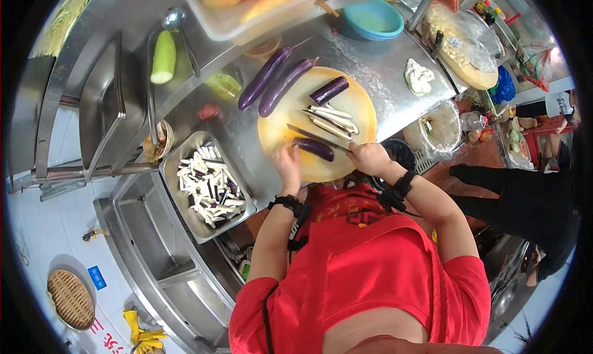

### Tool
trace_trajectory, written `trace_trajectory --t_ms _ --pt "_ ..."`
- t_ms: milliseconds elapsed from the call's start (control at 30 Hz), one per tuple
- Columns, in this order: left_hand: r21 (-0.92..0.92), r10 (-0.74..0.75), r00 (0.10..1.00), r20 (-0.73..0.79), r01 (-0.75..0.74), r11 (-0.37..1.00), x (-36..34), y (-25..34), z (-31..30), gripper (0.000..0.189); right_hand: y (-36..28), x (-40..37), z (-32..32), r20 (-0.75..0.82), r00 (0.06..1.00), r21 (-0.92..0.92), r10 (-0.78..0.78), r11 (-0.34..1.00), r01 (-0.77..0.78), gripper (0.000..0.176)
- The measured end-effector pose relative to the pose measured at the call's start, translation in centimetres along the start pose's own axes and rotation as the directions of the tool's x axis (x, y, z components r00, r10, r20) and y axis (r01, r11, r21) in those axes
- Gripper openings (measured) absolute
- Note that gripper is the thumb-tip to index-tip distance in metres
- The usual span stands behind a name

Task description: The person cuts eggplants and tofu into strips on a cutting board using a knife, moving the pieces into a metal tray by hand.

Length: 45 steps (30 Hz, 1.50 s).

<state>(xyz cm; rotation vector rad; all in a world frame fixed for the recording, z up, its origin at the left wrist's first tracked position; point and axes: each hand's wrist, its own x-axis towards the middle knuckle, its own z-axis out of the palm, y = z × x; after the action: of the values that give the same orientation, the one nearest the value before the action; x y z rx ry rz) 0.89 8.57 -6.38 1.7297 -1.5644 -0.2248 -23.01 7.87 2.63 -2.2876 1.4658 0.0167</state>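
On the round cutting board (364, 107) lies a short eggplant piece (314, 149), with my left hand (287, 164) at its left end, fingers bent; any grip is unclear. My right hand (369, 158) is closed round the handle of a knife (315, 136), whose blade reaches left just beyond the piece. Cut eggplant strips (332, 120) and another thick piece (329, 91) lie farther up the board. Two whole eggplants (264, 77) (287, 87) rest at the board's upper left, one overlapping its edge.
A metal tray (244, 215) of cut strips stands left of the board. Beyond are a blue bowl (374, 19), a white cloth-like item (419, 77) and a plastic tub (256, 20). A metal sink (154, 237) is lower left. Another person in black (525, 187) stands at the right.
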Motion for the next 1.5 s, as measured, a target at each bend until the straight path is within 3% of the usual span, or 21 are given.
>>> trace_trajectory --t_ms 267,433,533,633,700,733,800,833,933,1233,1500 --pt "0.047 -0.003 0.999 -0.033 0.004 0.999 0.3 0.6 0.5 0.014 -1.0 0.7 1.3 0.024 0.999 -0.084 -0.036 0.996 0.038 0.027" --pt "0.084 -0.008 1.0 -0.027 0.01 0.996 0.4 0.2 1.1 0.016 -2.5 2.8 3.1 0.081 0.996 -0.116 0.041 0.993 -0.032 0.027" --pt "0.082 -0.032 0.999 -0.04 0.036 0.996 -0.2 0.1 1.0 0.015 -1.9 2.6 2.1 0.039 0.999 -0.044 0.019 0.999 -0.017 0.027" --pt "0.05 -0.033 0.998 -0.06 0.036 0.998 0.2 -0.2 0.8 0.016 -1.0 1.6 1.6 -0.046 0.998 -0.005 -0.038 0.999 0.038 0.027" --pt "-0.182 -0.206 0.978 -0.045 0.194 0.964 0.0 -0.3 0.2 0.015 -1.2 0.6 1.0 -0.067 0.997 0.019 -0.047 0.999 0.049 0.027" --pt "-0.179 -0.215 0.976 -0.043 0.205 0.962 -0.1 -0.1 -0.1 0.015 -1.3 0.2 0.6 -0.094 0.995 0.042 -0.046 0.998 0.051 0.027" --pt "-0.195 -0.162 0.987 -0.01 0.157 0.968 -0.2 0.6 -0.6 0.012 -1.6 0.2 1.6 -0.069 0.996 0.048 -0.06 0.997 0.064 0.028" --pt "-0.07 -0.063 0.997 -0.036 0.06 0.996 -0.2 0.6 -0.5 0.01 -1.6 0.7 3.2 -0.054 0.997 0.007 -0.048 0.999 0.049 0.028" --pt "0.017 0.014 0.998 -0.067 -0.013 1.0 -0.2 0.2 0.3 0.01 -1.6 1.2 3.7 -0.049 0.998 -0.039 -0.033 0.999 0.031 0.029" --pt "0.039 0.028 0.998 -0.061 -0.026 0.999 -0.1 0.5 0.2 0.012 -2.5 2.0 3.5 -0.007 1.0 -0.047 -0.012 0.999 0.012 0.029" --pt "0.038 0.067 0.994 -0.09 -0.064 0.997 0.0 -0.5 0.6 0.012 -1.5 1.8 2.8 -0.084 0.995 0.026 -0.049 0.998 0.051 0.029"
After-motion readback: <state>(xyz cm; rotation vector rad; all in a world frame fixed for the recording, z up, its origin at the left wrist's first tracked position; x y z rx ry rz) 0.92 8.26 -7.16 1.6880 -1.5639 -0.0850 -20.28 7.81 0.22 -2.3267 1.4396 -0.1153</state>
